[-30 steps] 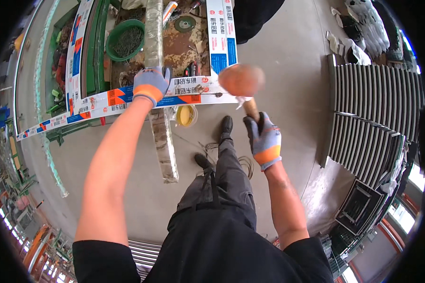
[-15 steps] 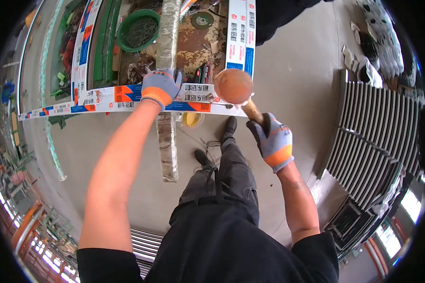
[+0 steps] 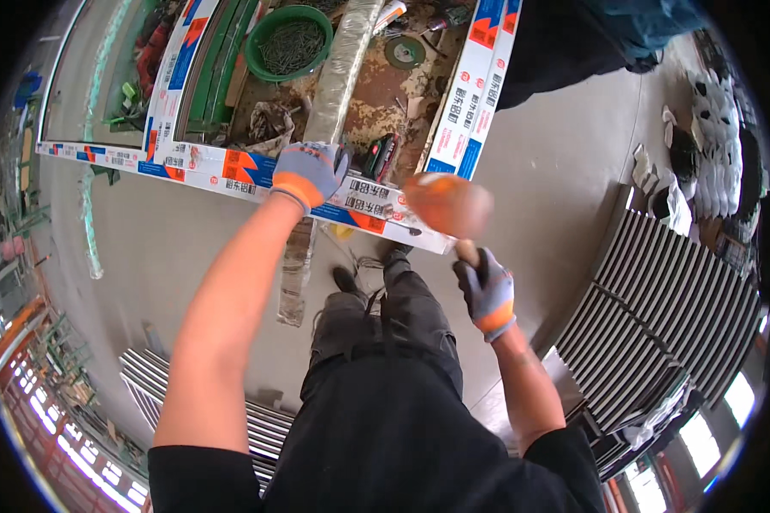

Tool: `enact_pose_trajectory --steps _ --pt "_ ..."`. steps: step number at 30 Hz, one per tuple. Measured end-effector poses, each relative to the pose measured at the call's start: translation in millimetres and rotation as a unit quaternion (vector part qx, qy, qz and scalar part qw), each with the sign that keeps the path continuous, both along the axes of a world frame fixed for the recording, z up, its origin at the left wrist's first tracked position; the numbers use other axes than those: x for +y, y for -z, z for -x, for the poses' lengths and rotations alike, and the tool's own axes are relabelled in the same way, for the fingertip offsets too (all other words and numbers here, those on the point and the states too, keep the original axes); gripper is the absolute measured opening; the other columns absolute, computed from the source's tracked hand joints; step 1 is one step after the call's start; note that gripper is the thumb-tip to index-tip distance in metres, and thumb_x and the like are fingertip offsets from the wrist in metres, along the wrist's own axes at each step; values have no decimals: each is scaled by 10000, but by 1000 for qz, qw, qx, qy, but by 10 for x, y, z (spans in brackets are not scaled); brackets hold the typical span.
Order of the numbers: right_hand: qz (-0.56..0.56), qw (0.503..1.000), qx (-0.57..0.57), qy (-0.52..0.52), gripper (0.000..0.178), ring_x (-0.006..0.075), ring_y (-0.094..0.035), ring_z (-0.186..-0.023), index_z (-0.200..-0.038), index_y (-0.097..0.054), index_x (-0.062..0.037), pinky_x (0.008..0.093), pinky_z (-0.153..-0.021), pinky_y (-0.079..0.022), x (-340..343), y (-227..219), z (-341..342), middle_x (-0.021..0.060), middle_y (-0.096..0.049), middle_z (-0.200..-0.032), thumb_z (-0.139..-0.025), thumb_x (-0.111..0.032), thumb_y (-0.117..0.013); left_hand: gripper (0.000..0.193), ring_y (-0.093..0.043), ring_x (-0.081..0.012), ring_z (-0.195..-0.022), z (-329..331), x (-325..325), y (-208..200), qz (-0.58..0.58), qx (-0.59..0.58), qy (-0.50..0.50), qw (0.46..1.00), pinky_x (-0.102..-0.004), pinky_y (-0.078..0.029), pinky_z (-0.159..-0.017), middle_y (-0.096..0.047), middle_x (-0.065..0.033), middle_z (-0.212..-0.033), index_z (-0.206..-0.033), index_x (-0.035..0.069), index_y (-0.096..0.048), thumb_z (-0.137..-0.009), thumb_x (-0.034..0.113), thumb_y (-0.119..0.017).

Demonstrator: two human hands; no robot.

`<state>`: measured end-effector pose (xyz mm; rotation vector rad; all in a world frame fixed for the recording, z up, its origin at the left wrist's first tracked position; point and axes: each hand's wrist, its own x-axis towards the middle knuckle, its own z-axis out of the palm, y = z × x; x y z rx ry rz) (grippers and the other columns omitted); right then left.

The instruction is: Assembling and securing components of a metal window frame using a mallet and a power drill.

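My right hand, in a grey and orange glove, is closed round the short handle of a mallet. The mallet's broad orange-brown head is smeared by motion and overlaps the near right corner of a metal frame. Whether it touches the frame I cannot tell. The frame's bars are wrapped in white, blue and orange printed film. My left hand, gloved alike, is closed over the near bar, left of the mallet; its fingertips are partly hidden.
Under the frame, a worn bench carries a green basket of screws or nails, a grinding disc and a wrapped beam. A person in dark clothes stands at the far right. Stacked metal bars lie right.
The mallet head has shifted right and nearer to me, and is more blurred. The view has turned, so the frame looks slanted. More of the other person shows.
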<state>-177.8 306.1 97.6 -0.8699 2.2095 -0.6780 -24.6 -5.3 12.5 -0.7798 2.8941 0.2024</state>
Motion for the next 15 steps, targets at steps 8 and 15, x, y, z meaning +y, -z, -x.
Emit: enact_pose_trajectory --steps 8,15 --pt "73 915 -321 233 225 64 -461 -504 -933 -550 -28 224 -453 -358 -77 -123 235 -7 -506 -621 -975 -239 -486 298 -650 -290 -647 83 18 -178 -11 -62 4 998 -430 -467 -642 -671 -81 -688 -859 127 -639 -926 366 -474" --pt "96 917 -372 110 271 67 -470 -506 -921 -555 -25 215 -452 -353 -750 -208 121 -2 -513 -622 -975 -285 -508 310 -646 -296 -637 -19 -43 -71 -73 -27 56 995 -485 -481 -595 -665 -85 -722 -885 119 -657 -886 357 -459"
